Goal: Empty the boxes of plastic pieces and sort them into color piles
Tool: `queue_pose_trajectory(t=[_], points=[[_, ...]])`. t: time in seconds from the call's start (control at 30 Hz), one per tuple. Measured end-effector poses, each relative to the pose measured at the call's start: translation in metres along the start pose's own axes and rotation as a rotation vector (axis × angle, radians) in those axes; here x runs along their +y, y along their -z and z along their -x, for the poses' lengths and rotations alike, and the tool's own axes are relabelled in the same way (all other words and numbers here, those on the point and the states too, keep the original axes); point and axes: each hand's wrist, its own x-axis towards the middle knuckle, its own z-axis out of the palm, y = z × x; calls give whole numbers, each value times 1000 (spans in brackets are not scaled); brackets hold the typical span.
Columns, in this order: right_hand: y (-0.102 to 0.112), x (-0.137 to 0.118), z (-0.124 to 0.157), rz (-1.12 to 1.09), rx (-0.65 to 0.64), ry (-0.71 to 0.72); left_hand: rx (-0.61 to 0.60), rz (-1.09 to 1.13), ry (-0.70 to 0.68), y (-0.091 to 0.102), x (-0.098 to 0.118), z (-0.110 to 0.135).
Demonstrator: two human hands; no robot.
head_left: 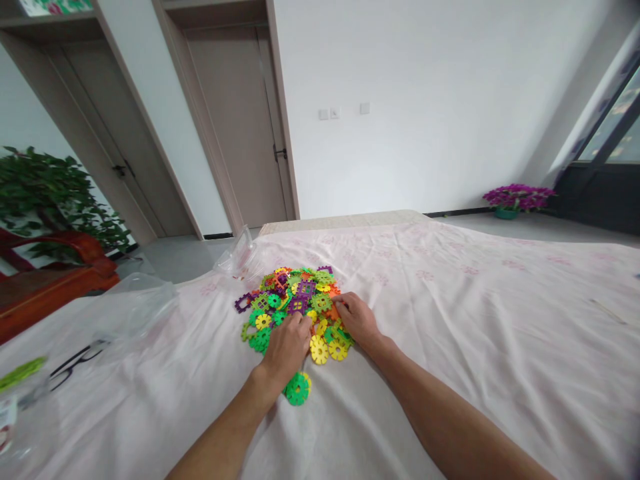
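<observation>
Plastic pieces point(299, 305), seemingly mid-sorting
Left hand point(289, 340) curled near, right hand point(357, 318) right, grips unclear; separating one seemed needed next.

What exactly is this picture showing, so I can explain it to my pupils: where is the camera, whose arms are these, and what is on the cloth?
There is no machine here. The single picture comes from a camera worn on a person's head, looking forward and down, so the two bare arms belong to the wearer. The left hand and right hand are both at a pile of colorful notched plastic pieces, some round, some square. Whether either hand grips a piece is hard to tell. A green disc lies nearer the camera, by the left wrist. All this rests on a pale cloth with faint pink flowers. Off to the left are dark-framed glasses and clear plastic packaging.
</observation>
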Motion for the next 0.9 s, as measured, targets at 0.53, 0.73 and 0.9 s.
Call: queue_pose_trajectory(t=[0.53, 0.73, 0.9], points=[[-2, 3, -1, -14, 5, -27, 67, 194, -66, 9, 24, 6], [-1, 0, 1, -47, 30, 6, 68, 114, -23, -7, 28, 0], [0, -3, 1, -85, 59, 44, 116, 209, -7, -14, 13, -8]])
